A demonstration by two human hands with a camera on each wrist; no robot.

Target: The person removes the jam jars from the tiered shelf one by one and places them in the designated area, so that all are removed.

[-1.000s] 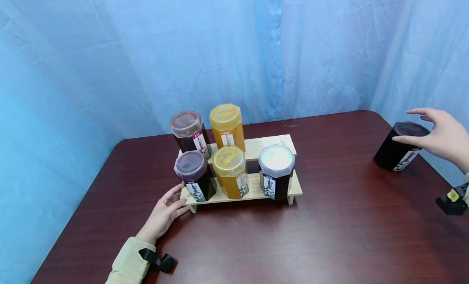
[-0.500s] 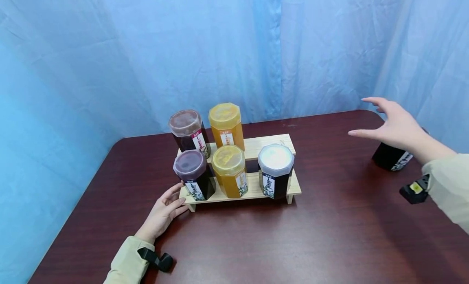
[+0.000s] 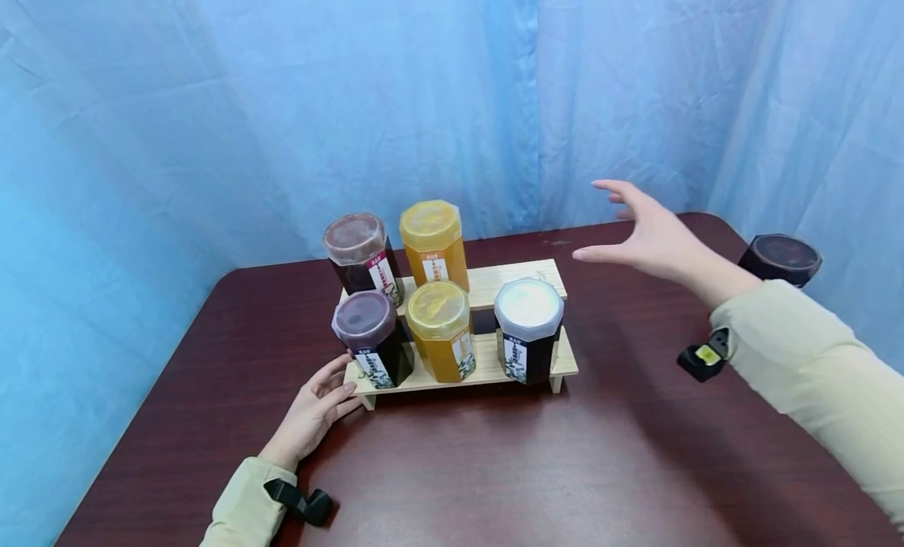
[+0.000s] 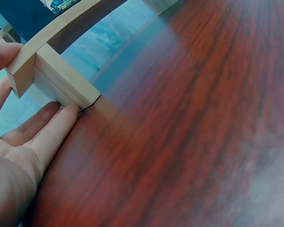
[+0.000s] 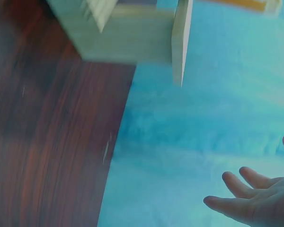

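A two-tier wooden display rack (image 3: 487,368) stands on the table with lidded jars on both steps. My left hand (image 3: 311,416) holds its front left corner; in the left wrist view, fingertips (image 4: 68,111) lie against the rack's leg (image 4: 61,75). On the lower step are a purple-lidded dark jar (image 3: 381,359), a yellow jar (image 3: 441,347) and a white-lidded dark jar (image 3: 531,351). The upper step bears a brown-lidded dark jar (image 3: 360,253) and another yellow jar (image 3: 434,245). My right hand (image 3: 653,237) hovers right of the rack, thumb and fingers spread, holding nothing.
Another dark jar (image 3: 780,258) stands at the table's right side, partly hidden behind my right sleeve (image 3: 791,351). Blue curtains (image 3: 282,123) hang around the dark red table (image 3: 466,468). The upper step's right part (image 3: 519,280) shows bare wood.
My right hand has moved left from above the dark jar at the right side toward the rack, staying spread. The left hand and the jars on the rack have kept their places.
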